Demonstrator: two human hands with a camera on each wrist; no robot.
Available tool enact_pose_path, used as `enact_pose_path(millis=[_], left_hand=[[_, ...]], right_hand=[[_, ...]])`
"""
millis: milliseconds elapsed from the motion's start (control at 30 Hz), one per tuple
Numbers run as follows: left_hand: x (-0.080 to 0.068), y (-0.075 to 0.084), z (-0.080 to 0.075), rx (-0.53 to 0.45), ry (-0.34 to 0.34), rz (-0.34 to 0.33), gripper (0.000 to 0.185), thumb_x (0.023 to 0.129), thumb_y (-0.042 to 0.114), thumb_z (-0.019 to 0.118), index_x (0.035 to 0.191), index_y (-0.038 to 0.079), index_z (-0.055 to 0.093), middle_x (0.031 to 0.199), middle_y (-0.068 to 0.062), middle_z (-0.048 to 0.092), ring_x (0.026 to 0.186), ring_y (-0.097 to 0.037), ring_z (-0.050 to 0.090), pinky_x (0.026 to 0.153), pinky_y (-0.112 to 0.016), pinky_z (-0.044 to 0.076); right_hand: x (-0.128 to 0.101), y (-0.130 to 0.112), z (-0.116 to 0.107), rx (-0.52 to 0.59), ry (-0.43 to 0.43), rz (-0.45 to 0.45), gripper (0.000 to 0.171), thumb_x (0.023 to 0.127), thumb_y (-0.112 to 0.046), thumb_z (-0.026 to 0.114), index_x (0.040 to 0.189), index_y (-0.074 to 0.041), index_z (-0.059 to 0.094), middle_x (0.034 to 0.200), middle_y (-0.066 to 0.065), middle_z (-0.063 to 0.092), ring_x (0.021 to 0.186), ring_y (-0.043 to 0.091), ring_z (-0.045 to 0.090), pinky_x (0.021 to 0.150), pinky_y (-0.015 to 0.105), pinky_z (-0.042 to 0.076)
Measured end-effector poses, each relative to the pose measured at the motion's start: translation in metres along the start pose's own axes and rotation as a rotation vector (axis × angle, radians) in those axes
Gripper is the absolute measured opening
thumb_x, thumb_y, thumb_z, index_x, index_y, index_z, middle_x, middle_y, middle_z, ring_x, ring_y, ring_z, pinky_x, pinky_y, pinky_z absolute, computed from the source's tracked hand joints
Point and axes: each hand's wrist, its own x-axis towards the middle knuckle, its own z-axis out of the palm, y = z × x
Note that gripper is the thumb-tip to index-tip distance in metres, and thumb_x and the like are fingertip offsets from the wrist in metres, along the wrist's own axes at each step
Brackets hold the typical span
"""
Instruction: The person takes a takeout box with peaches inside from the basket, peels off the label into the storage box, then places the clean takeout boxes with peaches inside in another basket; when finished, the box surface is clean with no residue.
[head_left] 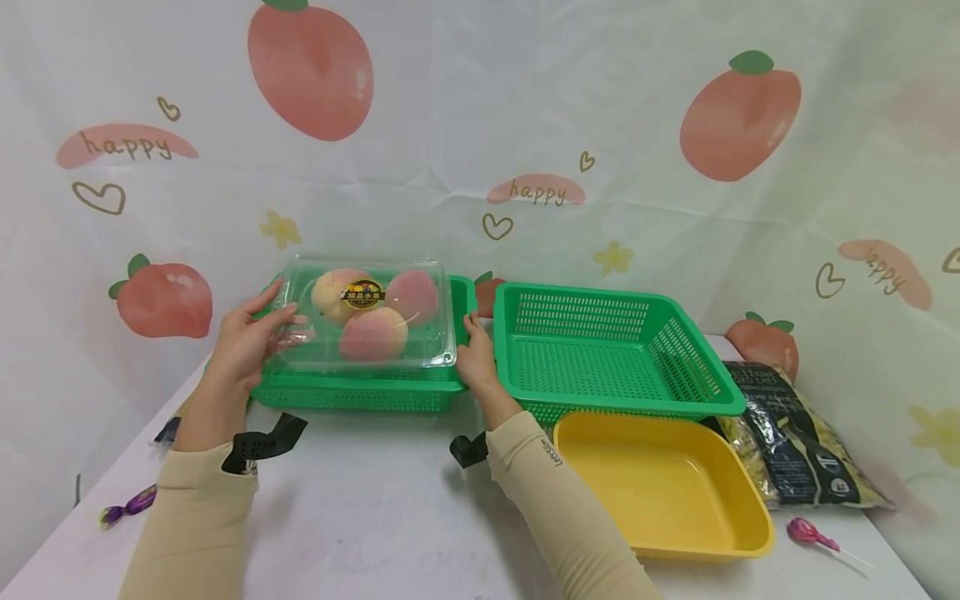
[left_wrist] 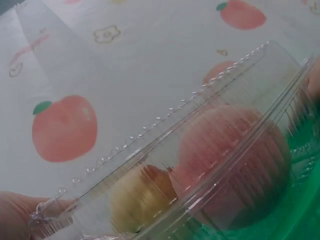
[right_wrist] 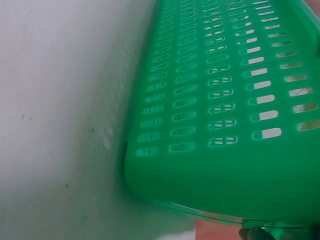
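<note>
A clear plastic clamshell box (head_left: 438, 337) holding three peaches (head_left: 372, 335) sits in a green perforated basket (head_left: 352, 393) at the back left of the white table. My left hand (head_left: 251, 333) grips the box's left end, fingers over the lid and thumb at the side. The left wrist view shows the box (left_wrist: 165, 150) up close with a pink peach (left_wrist: 235, 165) inside and my thumb (left_wrist: 15, 215) at its rim. My right hand (head_left: 476, 354) holds the basket's right rim, thumb on top. The basket's slotted wall (right_wrist: 215, 125) fills the right wrist view, with a fingertip (right_wrist: 255, 232) under its edge.
A second, empty green basket (head_left: 697, 367) stands just right of my right hand, with a yellow tray (head_left: 660, 483) in front of it. A dark snack bag (head_left: 795, 442) and a lollipop (head_left: 810, 533) lie at the far right. A purple candy (head_left: 127, 508) lies front left.
</note>
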Motion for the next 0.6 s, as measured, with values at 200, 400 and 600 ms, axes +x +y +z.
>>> enact_pose_path(millis=[200, 400, 600], left_hand=[[-0.017, 0.006, 0.009, -0.21, 0.029, 0.083, 0.074, 0.089, 0.009, 0.061, 0.149, 0.016, 0.019, 0.07, 0.001, 0.072, 0.061, -0.013, 0.07, 0.06, -0.021, 0.055], [-0.037, 0.016, 0.009, -0.307, 0.057, 0.11, 0.071, 0.087, 0.006, 0.063, 0.147, 0.019, 0.028, 0.081, 0.0, 0.072, 0.065, -0.014, 0.071, 0.061, -0.024, 0.056], [-0.062, 0.014, 0.004, -0.327, 0.044, 0.109, 0.063, 0.089, 0.004, 0.06, 0.144, 0.021, 0.035, 0.094, 0.006, 0.069, 0.071, -0.013, 0.071, 0.065, -0.024, 0.056]], right_hand=[[0.002, 0.001, 0.002, 0.048, 0.02, -0.006, 0.052, 0.093, 0.002, 0.044, 0.144, 0.002, 0.029, 0.156, 0.009, 0.017, 0.144, 0.03, 0.012, 0.112, 0.04, 0.028], [0.002, 0.001, 0.003, 0.049, 0.01, -0.003, 0.054, 0.092, 0.007, 0.042, 0.144, 0.002, 0.028, 0.156, 0.008, 0.016, 0.144, 0.03, 0.012, 0.113, 0.041, 0.026], [0.003, 0.002, 0.002, 0.027, 0.013, -0.001, 0.059, 0.087, 0.014, 0.036, 0.144, 0.001, 0.028, 0.156, 0.008, 0.017, 0.144, 0.029, 0.013, 0.105, 0.037, 0.035]])
